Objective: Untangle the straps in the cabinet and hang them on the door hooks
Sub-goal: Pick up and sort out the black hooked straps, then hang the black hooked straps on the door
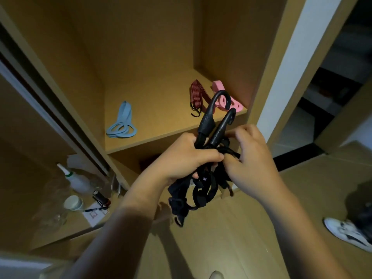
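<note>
The left hand [187, 158] was found curled round the neck of a tangled bundle of black straps [201, 190]. The bundle was gripped just below two black hooks [219, 109], which stood up above the knuckles. The right hand [251, 160] was closed against the same bundle from the opposite side, with a strand pinched beside the left thumb. Knotted loops and a buckle were seen hanging free beneath both hands.

It was judged that the knot could be drawn tighter if the pinched strand were pulled while the neck was held fast. Were the cords elastic, which could not be confirmed, a freed hook could spring back towards the fingers. The hanging loops could also be snagged on the edge of the shelf [161, 109] just beyond the hands.

On that shelf, a red striped strap [198, 95] and a pink strap [218, 86] were noted directly behind the raised hooks. A light blue strap [122, 121] lay well off to the left hand's side. No door hooks could be identified.
</note>
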`<state>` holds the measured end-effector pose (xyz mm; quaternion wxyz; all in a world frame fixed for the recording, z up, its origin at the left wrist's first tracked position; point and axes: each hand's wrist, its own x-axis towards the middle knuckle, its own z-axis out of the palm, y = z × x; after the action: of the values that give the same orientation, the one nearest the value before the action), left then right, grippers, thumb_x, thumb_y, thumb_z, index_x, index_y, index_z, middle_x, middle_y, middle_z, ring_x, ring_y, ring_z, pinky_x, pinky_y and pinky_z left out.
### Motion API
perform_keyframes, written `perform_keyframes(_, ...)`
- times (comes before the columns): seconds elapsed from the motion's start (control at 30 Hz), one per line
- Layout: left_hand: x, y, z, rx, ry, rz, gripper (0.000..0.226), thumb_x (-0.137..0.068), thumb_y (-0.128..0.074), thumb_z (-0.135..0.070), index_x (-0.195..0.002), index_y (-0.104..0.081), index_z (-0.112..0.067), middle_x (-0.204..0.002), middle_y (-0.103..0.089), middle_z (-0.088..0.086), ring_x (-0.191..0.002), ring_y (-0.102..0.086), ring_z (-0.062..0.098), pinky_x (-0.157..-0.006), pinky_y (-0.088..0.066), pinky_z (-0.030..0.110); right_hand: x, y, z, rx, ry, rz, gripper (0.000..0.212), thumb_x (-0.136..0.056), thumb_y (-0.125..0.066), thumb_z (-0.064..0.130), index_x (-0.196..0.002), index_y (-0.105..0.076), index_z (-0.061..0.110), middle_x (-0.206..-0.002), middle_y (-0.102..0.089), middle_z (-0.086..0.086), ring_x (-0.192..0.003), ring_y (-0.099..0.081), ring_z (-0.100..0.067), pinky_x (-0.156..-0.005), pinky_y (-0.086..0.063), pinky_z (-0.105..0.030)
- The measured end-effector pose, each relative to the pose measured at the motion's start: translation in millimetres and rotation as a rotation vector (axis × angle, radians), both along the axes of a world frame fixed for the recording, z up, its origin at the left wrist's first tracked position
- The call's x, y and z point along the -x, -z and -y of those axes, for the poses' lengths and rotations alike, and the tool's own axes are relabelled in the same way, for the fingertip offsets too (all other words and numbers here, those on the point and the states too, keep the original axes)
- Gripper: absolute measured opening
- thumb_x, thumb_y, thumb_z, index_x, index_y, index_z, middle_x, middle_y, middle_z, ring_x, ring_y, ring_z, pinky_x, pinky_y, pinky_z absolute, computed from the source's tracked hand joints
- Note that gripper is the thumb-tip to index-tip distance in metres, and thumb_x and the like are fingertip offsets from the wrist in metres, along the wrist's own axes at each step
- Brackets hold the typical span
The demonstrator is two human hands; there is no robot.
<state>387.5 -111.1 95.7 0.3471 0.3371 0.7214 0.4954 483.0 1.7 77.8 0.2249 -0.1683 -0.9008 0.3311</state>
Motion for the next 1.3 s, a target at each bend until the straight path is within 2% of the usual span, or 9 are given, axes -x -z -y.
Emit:
perform_keyframes(0.17,-26,11,-8,-0.004,0.109,0.029,0.015,-0.081,-0.065,-0.015,-0.068,-0.060,-0.012,-0.060,-0.054,0.003,-0.046,-0.048,0.011,-0.040,-0.036,0.022,-45,11,10,-0.027,0.069,-0.034,0.030,-0.081,-0.055,0.009,-0.110,-0.052,0.019,-0.106,-0.039,0.011,-0.103,-0.039,-0.005,-0.082,-0.031,-0.014)
perform_keyframes(0.27,-58,14,-32,-0.014,0.224,0.077,0.018,-0.080,-0.064,-0.014,-0.063,-0.057,-0.012,-0.054,-0.049,0.001,-0.039,-0.043,0.010,-0.039,-0.031,0.023,-85,13,0,-0.084,0.201,-0.041,0.018,-0.078,-0.050,0.016,-0.095,-0.056,0.016,-0.101,-0.042,0.009,-0.098,-0.040,-0.008,-0.080,-0.033,-0.014)
perform_keyframes(0.4,-115,11,-78,-0.035,0.396,0.138,0.022,-0.082,-0.061,-0.008,-0.062,-0.055,-0.014,-0.050,-0.046,-0.001,-0.039,-0.040,0.010,-0.037,-0.028,0.021,-153,8,-27,-0.166,0.400,-0.010,0.024,-0.072,-0.043,0.029,-0.082,-0.052,0.010,-0.089,-0.050,-0.001,-0.084,-0.049,-0.021,-0.070,-0.044,-0.035)
perform_keyframes(0.57,-205,5,-142,-0.044,0.638,0.153,0.016,-0.066,-0.069,-0.022,-0.072,-0.059,-0.010,-0.051,-0.049,-0.003,-0.048,-0.042,0.014,-0.044,-0.029,0.024,-260,4,-60,-0.244,0.641,0.035,0.022,-0.068,-0.034,0.044,-0.061,-0.035,0.023,-0.063,-0.041,0.005,-0.062,-0.040,-0.019,-0.051,-0.032,-0.032)
perform_keyframes(0.77,-341,6,-225,-0.072,0.839,0.189,0.005,-0.062,-0.069,-0.021,-0.066,-0.068,-0.023,-0.062,-0.056,0.000,-0.066,-0.049,0.023,-0.066,-0.031,0.039,-398,1,-109,-0.114,0.842,0.091,0.027,-0.073,-0.044,0.040,-0.053,-0.032,0.026,-0.059,-0.039,0.009,-0.058,-0.040,-0.015,-0.051,-0.030,-0.029)
perform_keyframes(0.87,-404,9,-262,-0.070,0.930,0.160,0.028,-0.055,-0.071,-0.017,-0.082,-0.068,-0.010,-0.075,-0.062,0.010,-0.072,-0.058,0.024,-0.072,-0.037,0.041,-462,0,-132,-0.051,0.926,0.069,0.031,-0.078,-0.055,0.030,-0.053,-0.041,0.019,-0.058,-0.044,0.004,-0.058,-0.044,-0.018,-0.053,-0.034,-0.033)
perform_keyframes(0.93,-442,11,-284,-0.064,0.984,0.112,0.038,-0.050,-0.071,-0.015,-0.086,-0.064,-0.002,-0.079,-0.059,0.015,-0.075,-0.056,0.024,-0.071,-0.038,0.039,-498,2,-147,0.042,0.992,0.029,0.030,-0.078,-0.057,0.021,-0.052,-0.042,0.018,-0.055,-0.047,0.001,-0.055,-0.045,-0.020,-0.051,-0.034,-0.031)
perform_keyframes(1.17,-546,19,-361,-0.057,0.934,0.231,0.018,-0.080,-0.060,-0.001,-0.091,-0.063,-0.016,-0.074,-0.065,0.003,-0.069,-0.065,0.015,-0.068,-0.049,0.035,-592,11,-211,0.277,1.129,-0.117,0.024,-0.084,-0.052,0.014,-0.061,-0.044,0.017,-0.059,-0.049,0.000,-0.051,-0.044,-0.015,-0.048,-0.036,-0.027)
perform_keyframes(1.3,-576,19,-410,-0.075,0.903,0.272,0.015,-0.084,-0.058,-0.005,-0.088,-0.063,-0.019,-0.069,-0.060,0.001,-0.055,-0.060,0.006,-0.049,-0.038,0.023,-619,15,-259,0.333,1.105,-0.180,0.020,-0.091,-0.050,0.020,-0.071,-0.047,0.021,-0.064,-0.051,0.002,-0.057,-0.047,-0.015,-0.054,-0.039,-0.030)
